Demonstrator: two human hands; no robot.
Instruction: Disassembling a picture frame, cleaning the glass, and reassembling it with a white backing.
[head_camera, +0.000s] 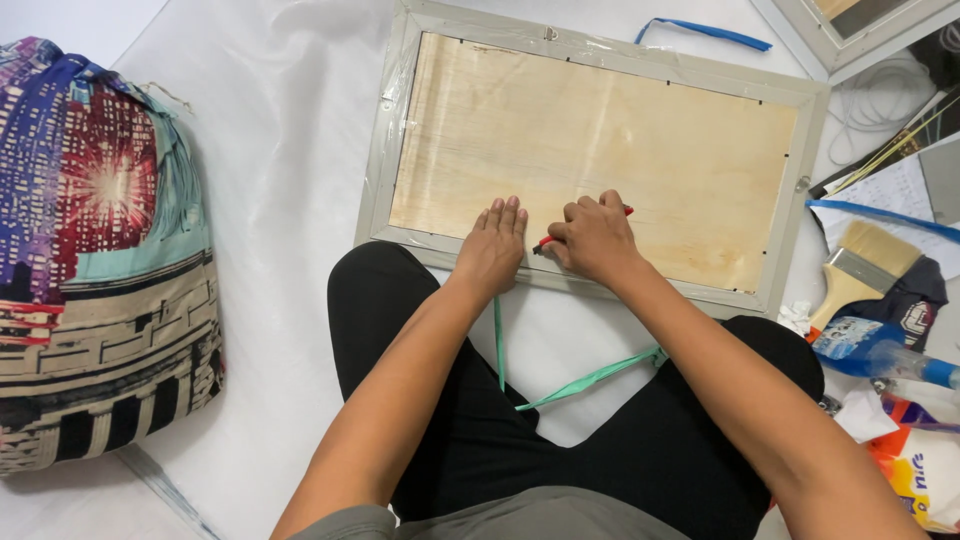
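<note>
Our left hand (492, 250) presses flat on the grey-framed plywood backing board (590, 150); our right hand (592, 238) pinches a red tool (543, 243), perhaps a cutter, at 6 o'clock—a slip could nick fingers.

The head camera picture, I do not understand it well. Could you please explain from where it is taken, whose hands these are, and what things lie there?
The camera sits on a person's head and looks down at their own arms and crossed legs. A picture frame lies face down on white sheeting, its wooden back up. The left hand presses flat on the frame's near edge. The right hand grips a small red tool against the board. A green strap lies over the lap, a patterned bag lies at the left, and a paintbrush at the right.
</note>
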